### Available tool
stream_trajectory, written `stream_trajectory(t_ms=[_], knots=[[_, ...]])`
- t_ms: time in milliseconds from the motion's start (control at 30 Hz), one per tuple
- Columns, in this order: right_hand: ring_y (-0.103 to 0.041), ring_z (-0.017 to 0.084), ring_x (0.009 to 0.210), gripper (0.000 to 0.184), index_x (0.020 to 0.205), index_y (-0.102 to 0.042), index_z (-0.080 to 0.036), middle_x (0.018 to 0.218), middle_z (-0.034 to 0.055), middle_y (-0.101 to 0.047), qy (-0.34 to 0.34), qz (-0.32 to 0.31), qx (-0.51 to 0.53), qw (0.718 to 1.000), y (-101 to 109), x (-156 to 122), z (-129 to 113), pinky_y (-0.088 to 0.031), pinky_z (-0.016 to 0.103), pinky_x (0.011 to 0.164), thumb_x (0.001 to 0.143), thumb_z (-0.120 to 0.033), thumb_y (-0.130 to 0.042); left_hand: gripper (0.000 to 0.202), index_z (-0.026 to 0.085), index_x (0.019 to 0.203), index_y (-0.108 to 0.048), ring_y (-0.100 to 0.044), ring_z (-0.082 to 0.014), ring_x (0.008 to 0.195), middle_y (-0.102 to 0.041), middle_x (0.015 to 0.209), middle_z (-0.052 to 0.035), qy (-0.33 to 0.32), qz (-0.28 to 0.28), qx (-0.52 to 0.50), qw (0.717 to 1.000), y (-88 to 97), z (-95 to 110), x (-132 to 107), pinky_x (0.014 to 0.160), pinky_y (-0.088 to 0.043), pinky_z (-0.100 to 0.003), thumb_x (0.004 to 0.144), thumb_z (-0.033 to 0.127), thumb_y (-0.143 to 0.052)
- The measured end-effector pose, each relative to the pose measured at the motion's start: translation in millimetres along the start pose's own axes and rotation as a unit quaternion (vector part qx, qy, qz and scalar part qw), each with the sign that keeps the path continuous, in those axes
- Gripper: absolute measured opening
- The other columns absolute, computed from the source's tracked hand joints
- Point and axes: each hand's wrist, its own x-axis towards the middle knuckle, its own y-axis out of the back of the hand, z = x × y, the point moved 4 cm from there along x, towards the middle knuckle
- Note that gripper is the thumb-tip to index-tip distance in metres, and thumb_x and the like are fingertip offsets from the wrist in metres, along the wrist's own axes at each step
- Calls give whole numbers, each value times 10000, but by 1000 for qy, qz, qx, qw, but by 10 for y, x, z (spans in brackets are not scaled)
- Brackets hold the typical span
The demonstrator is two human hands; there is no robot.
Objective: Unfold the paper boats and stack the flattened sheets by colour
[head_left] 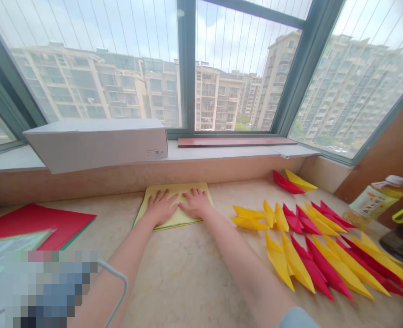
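Observation:
A folded sheet of yellow paper (pixel 174 189) lies flat on the marble counter near the window wall. My left hand (pixel 160 207) rests on its left half, fingers spread and pressed flat. My right hand (pixel 196 203) lies beside it on the paper's middle, fingers also stretched out flat. The two hands almost touch at the thumbs. Neither hand holds anything.
Several folded yellow and red paper shapes (pixel 311 255) lie in rows at the right. A stack of red paper (pixel 37 221) sits at the left. A white box (pixel 99 143) stands on the sill. An oil bottle (pixel 375 200) stands at far right.

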Motion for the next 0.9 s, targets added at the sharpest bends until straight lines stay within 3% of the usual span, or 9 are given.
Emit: stream_trajectory(t_ms=[167,567,767,900], knots=[[-189,338,1463,739,1493,-344,-333,1598,129,-242,-1,-10,16,1000,-49,58,39,-100,590,1124,895,-750,-225,578,414,1471,-377,-247,-401,1448,-295,1597,-49,-6,-31,4,999,-25,-70,99,1120,-176,-644,932,607,-296],[-202,333,1460,731,1503,-323,-341,1602,121,-240,-8,-14,5,1000,-103,55,52,-98,575,1131,903,-745,-215,567,417,1459,-398,-195,-383,1469,-277,1604,-34,8,17,-13,1000,-53,-86,42,1137,-132,-638,937,613,-297],[-188,338,1464,754,1503,-326,-334,1601,125,-238,-6,-12,8,1000,-115,50,63,-95,583,1128,893,-762,-208,572,422,1471,-372,-195,-404,1465,-263,1609,-41,19,-8,-13,1000,-33,-73,33,1133,-128,-639,929,604,-341],[-201,347,1457,760,1498,-335,-333,1591,137,-256,1,-3,5,1000,-140,52,75,-111,590,1118,885,-770,-234,527,334,1425,-474,-278,-362,1443,-372,1558,-71,21,30,-29,999,-9,-80,35,1139,-187,-594,961,515,-299]])
